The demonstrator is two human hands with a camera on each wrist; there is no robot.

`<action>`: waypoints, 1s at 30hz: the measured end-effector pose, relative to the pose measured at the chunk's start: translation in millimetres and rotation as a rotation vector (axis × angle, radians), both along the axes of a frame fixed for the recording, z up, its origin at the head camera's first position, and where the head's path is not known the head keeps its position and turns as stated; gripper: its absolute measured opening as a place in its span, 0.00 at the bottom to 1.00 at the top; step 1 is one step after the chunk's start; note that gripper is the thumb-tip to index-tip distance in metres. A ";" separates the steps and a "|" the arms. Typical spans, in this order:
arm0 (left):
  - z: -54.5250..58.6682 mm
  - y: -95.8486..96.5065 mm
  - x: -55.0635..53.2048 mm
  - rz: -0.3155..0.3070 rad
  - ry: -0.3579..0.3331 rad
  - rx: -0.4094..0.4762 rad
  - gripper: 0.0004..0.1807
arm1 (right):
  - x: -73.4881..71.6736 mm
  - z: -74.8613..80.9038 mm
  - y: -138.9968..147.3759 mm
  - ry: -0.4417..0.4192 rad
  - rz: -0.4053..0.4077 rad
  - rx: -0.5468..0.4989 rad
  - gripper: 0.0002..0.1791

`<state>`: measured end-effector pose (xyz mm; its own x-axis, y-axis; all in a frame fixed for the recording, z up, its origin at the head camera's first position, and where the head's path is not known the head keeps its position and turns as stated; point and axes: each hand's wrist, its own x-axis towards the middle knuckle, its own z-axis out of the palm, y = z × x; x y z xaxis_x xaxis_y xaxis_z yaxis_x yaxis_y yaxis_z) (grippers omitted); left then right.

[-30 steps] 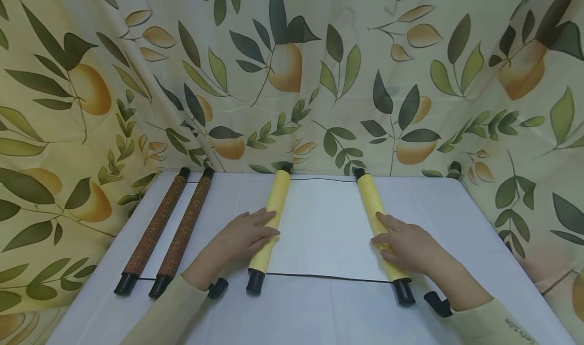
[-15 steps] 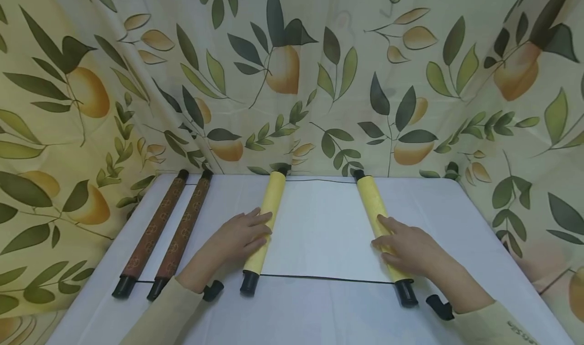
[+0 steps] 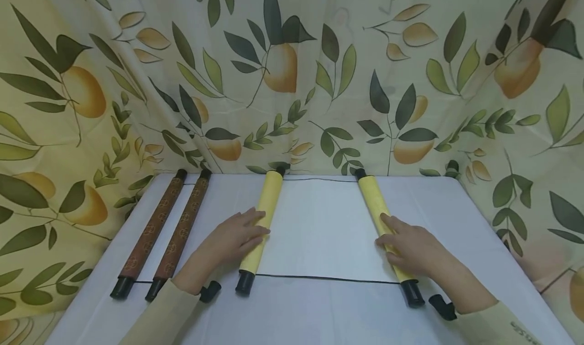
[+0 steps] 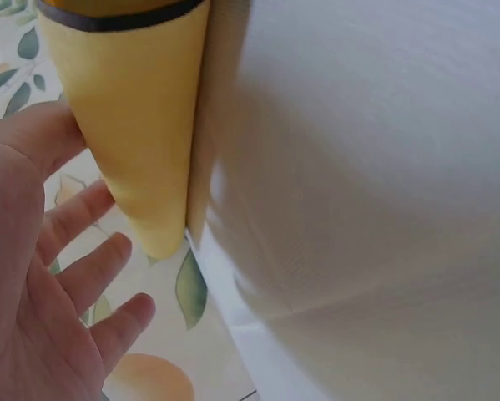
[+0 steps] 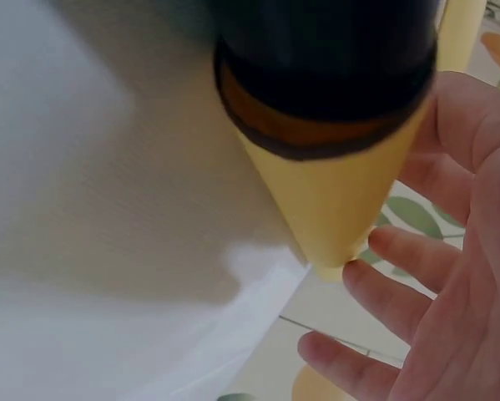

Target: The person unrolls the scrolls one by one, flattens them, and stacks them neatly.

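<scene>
A yellow scroll lies partly unrolled in the head view, with a roll at each side and white paper (image 3: 326, 228) between them. My left hand (image 3: 234, 237) rests on the left yellow roll (image 3: 270, 193), its fingers laid over it. On the right yellow roll (image 3: 371, 194) lies my right hand (image 3: 416, 249), fingers extended across it. Black knobs cap the ends of both rolls. In the left wrist view, the thumb and fingers (image 4: 95, 267) are spread beside the yellow roll (image 4: 141, 109). The right wrist view has loosely spread fingers (image 5: 391, 301) near the yellow roll (image 5: 333, 200).
Two brown patterned rolls (image 3: 184, 228) with black ends lie side by side at the left of the white-covered table (image 3: 319, 319). A curtain (image 3: 319, 71) printed with leaves and fruit hangs behind the table. Black wrist cameras (image 3: 441, 307) sit at both wrists.
My left hand and the left yellow roll have shifted left. The right hand and its roll have moved slightly right. More white paper shows between the rolls.
</scene>
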<state>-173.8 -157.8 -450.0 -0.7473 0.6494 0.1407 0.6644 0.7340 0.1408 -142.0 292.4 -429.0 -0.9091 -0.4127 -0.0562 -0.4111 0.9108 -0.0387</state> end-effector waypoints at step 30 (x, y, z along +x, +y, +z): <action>-3.1 -9.7 -2.9 0.028 0.045 0.040 0.14 | 3.1 1.0 6.4 0.053 0.010 0.029 0.16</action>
